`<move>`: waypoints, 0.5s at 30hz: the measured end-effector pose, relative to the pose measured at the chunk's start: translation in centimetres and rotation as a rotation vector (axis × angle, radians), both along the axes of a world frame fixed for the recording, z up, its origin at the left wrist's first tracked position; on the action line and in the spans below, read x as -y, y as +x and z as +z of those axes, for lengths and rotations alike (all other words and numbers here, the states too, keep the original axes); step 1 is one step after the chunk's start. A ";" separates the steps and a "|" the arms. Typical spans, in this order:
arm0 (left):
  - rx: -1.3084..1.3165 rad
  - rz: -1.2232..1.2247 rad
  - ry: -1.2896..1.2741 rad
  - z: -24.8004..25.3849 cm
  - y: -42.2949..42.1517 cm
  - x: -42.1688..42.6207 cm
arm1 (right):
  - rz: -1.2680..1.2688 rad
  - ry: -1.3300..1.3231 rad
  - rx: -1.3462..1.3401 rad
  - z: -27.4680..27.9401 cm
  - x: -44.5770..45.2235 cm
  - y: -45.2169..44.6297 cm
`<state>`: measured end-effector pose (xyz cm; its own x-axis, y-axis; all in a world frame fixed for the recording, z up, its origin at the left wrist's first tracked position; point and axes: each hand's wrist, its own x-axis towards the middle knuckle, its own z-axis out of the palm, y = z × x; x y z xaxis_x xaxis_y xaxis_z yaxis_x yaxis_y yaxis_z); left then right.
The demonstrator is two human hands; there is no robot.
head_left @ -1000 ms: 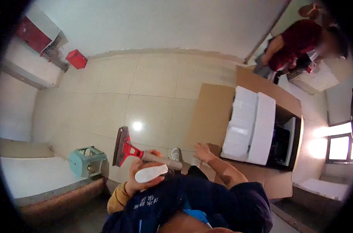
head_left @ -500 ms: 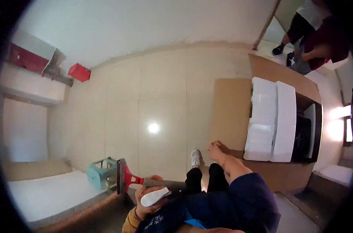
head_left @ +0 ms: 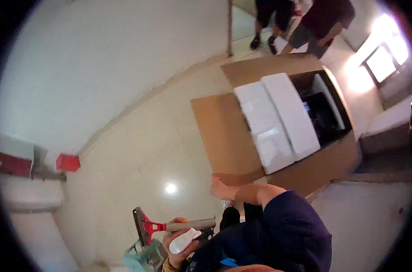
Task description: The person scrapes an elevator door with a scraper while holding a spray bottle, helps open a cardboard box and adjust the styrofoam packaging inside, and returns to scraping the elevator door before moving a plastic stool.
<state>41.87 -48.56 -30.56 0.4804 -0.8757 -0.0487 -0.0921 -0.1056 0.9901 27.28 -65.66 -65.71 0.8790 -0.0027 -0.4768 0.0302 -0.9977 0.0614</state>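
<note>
My left hand [head_left: 181, 245] is closed round the grey handle of a red scraper [head_left: 154, 225] with a dark, wide head pointing left. A smooth white object [head_left: 183, 241], perhaps a bottle's top, is in the same hand. In front of my body, my right hand [head_left: 221, 188] is beside the lower edge of an open cardboard flap [head_left: 221, 136]; its fingers are smeared, and contact is unclear. White foam blocks [head_left: 278, 122] lie in the large open carton [head_left: 323, 161], next to a dark item [head_left: 323, 113].
Two people stand beyond the carton, one in dark shorts [head_left: 274, 13], the other in a dark red top [head_left: 328, 18]. A green stool [head_left: 144, 257] is below the scraper. A red box [head_left: 67, 162] sits by the left wall, and a bright window [head_left: 381, 65] is at right.
The view has turned, so the carton and the people appear farther left and tilted. My right hand's fingers were spread a second ago and are less distinct now. My left hand still holds the scraper.
</note>
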 end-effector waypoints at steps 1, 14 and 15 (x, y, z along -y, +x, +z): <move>-0.004 -0.035 -0.034 0.0 0.1 0.4 | -0.054 -0.048 0.070 1.8 0.8 -0.8; 0.065 -0.280 -0.428 3.6 1.0 1.8 | -1.553 0.075 0.801 17.7 8.5 -19.0; 0.094 -0.319 -0.462 3.7 1.1 1.9 | -1.756 0.059 0.927 19.4 8.2 -19.1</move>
<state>42.95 -50.48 -26.88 0.1724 -0.8982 0.4043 -0.1382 0.3843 0.9128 8.20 -73.82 -46.28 -0.1349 -0.9908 0.0109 -0.8280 0.1066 -0.5506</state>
